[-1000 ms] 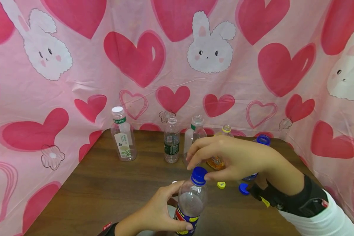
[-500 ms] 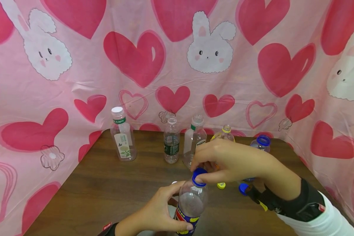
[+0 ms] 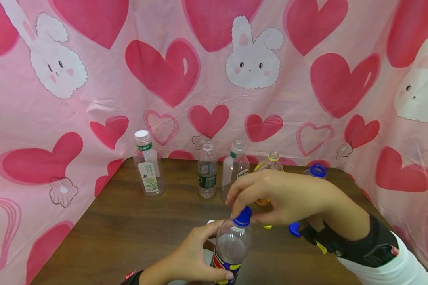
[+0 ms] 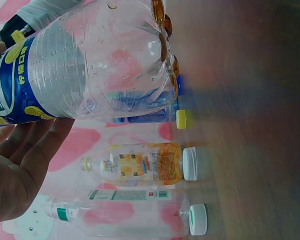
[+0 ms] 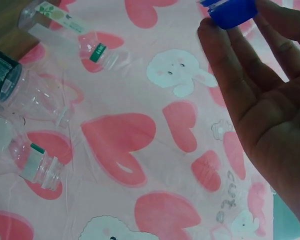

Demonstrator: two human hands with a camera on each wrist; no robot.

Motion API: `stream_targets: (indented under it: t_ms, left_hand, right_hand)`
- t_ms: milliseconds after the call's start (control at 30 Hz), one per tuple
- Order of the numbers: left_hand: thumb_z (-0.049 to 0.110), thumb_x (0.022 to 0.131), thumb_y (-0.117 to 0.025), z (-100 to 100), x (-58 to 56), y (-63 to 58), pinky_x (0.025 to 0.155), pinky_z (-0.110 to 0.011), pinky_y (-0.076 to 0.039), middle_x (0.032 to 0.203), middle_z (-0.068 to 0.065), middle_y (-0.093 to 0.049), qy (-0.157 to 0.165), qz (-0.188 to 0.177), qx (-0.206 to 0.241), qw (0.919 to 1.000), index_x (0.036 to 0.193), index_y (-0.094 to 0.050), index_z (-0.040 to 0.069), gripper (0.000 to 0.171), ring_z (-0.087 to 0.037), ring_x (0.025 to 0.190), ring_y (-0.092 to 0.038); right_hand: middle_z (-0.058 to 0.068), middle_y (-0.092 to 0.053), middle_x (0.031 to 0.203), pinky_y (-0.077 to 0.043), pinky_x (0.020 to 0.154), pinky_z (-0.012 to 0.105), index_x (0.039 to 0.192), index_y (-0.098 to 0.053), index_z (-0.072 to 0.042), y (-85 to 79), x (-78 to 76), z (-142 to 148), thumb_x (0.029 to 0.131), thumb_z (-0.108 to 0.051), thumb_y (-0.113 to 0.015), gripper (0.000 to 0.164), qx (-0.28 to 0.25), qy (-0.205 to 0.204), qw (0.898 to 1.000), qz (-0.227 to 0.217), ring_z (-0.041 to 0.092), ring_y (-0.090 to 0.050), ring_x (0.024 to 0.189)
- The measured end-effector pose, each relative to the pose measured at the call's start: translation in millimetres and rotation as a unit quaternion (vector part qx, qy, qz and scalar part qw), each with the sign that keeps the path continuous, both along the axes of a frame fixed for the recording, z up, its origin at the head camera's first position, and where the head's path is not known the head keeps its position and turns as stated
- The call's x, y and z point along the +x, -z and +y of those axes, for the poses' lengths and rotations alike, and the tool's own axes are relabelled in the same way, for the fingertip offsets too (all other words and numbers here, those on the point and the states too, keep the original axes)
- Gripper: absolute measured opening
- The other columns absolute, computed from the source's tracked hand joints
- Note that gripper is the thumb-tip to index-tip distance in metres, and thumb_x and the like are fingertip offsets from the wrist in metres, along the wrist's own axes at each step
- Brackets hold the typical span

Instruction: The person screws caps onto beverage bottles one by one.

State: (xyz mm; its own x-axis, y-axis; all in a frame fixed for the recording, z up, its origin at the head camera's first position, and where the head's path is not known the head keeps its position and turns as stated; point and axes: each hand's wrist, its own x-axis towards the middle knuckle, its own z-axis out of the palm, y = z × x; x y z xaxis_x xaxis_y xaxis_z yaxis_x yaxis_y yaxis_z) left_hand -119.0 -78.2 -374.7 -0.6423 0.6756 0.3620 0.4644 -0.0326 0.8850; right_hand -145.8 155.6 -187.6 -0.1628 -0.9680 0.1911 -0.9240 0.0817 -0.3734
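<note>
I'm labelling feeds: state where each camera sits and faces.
Head: on the head, facing forward and down; left hand and right hand show.
Left wrist: on that wrist, facing the lemon-labelled bottle; left hand, right sleeve show.
Right wrist: on that wrist, facing the heart-print backdrop; right hand shows.
Head and right wrist share the blue cap.

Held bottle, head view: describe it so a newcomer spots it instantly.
At the brown table, look nearer than the back row of bottles. There the left hand grips a clear bottle with a blue-and-red label. Unlike the row, it is hand-held.
</note>
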Motion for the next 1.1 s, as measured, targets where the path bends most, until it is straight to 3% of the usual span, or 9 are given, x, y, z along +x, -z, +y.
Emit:
stream_targets:
  t_ms: [233, 400, 500, 633, 733, 800, 933, 1100]
  left_hand:
    - [0.015, 0.076, -0.084, 0.5, 0.2, -0.2, 0.078, -0.032, -0.057, 0.122, 0.001, -0.063, 0.001, -0.006, -0.002, 1.0, 0.14, -0.046, 0.023, 0.075, -0.017, 0.104, -0.062]
    - [0.016, 0.075, -0.085, 0.7, -0.4, 2.1, 0.075, -0.031, -0.058, 0.12, 0.001, -0.064, 0.003, 0.017, 0.007, 0.9998, 0.14, -0.047, 0.021, 0.075, -0.015, 0.103, -0.062]
    - [0.016, 0.075, -0.085, 0.8, -0.2, 3.5, 0.075, -0.031, -0.058, 0.12, 0.001, -0.064, 0.005, 0.024, 0.013, 0.9996, 0.14, -0.047, 0.02, 0.076, -0.015, 0.103, -0.062]
    - [0.016, 0.075, -0.085, 1.3, 0.1, 3.2, 0.075, -0.031, -0.058, 0.119, 0.001, -0.065, 0.003, 0.016, 0.011, 0.9998, 0.14, -0.047, 0.021, 0.076, -0.015, 0.103, -0.063]
    - [0.016, 0.075, -0.085, 1.6, -0.1, 2.5, 0.076, -0.031, -0.057, 0.119, 0.002, -0.065, 0.0, 0.01, 0.003, 0.9999, 0.139, -0.047, 0.022, 0.075, -0.015, 0.103, -0.063]
    - [0.016, 0.075, -0.085, 1.5, -0.3, 2.6, 0.076, -0.03, -0.057, 0.119, 0.002, -0.065, -0.001, 0.014, 0.002, 0.9999, 0.139, -0.047, 0.022, 0.075, -0.015, 0.103, -0.063]
    - [0.016, 0.074, -0.085, 1.2, 0.6, 2.2, 0.077, -0.03, -0.057, 0.12, 0.002, -0.065, -0.006, 0.01, -0.003, 0.9999, 0.14, -0.047, 0.023, 0.076, -0.015, 0.103, -0.062]
    - [0.015, 0.074, -0.086, 1.5, 2.4, -1.3, 0.077, -0.031, -0.057, 0.12, 0.001, -0.064, -0.011, 0.004, -0.003, 0.9999, 0.139, -0.048, 0.022, 0.075, -0.015, 0.104, -0.062]
  right_hand:
    - [-0.008, -0.062, 0.095, -0.049, 0.07, 0.014, 0.104, -0.07, -0.015, 5.0, -1.1, -5.1, 0.092, -0.017, -0.069, 0.013, -0.005, 0.011, 0.999, 0.034, 0.002, -0.056, 0.083]
    - [-0.011, -0.058, 0.085, -0.046, 0.061, 0.013, 0.1, -0.07, -0.016, 8.0, -0.7, -7.6, 0.093, -0.026, -0.068, 0.012, -0.004, 0.039, 0.998, 0.039, -0.001, -0.05, 0.072]
    - [-0.011, -0.058, 0.084, -0.046, 0.061, 0.014, 0.1, -0.07, -0.015, 8.3, -0.4, -7.5, 0.093, -0.028, -0.068, 0.015, -0.004, 0.049, 0.998, 0.038, -0.001, -0.05, 0.072]
    - [-0.008, -0.064, 0.101, -0.052, 0.077, 0.022, 0.109, -0.07, -0.015, 5.9, -0.3, -3.4, 0.092, -0.03, -0.069, 0.023, -0.001, 0.057, 0.997, 0.049, 0.004, -0.058, 0.09]
    - [-0.003, -0.062, 0.119, -0.053, 0.088, 0.029, 0.114, -0.069, -0.016, 2.8, 0.4, 0.1, 0.088, -0.018, -0.073, 0.026, -0.003, 0.04, 0.999, 0.027, 0.011, -0.058, 0.108]
    - [-0.001, -0.061, 0.124, -0.053, 0.089, 0.029, 0.113, -0.069, -0.016, 1.8, 0.8, 1.4, 0.085, -0.009, -0.075, 0.029, -0.004, 0.022, 1.0, 0.005, 0.014, -0.057, 0.112]
    - [-0.002, -0.062, 0.119, -0.053, 0.086, 0.025, 0.105, -0.07, -0.015, 2.3, 1.1, 1.0, 0.082, 0.001, -0.075, 0.028, -0.011, -0.007, 1.0, -0.012, 0.013, -0.059, 0.109]
    - [-0.004, -0.064, 0.103, -0.051, 0.078, 0.017, 0.104, -0.071, -0.015, 4.9, 0.2, -2.9, 0.087, -0.007, -0.073, 0.02, -0.013, -0.008, 0.999, 0.028, 0.006, -0.058, 0.093]
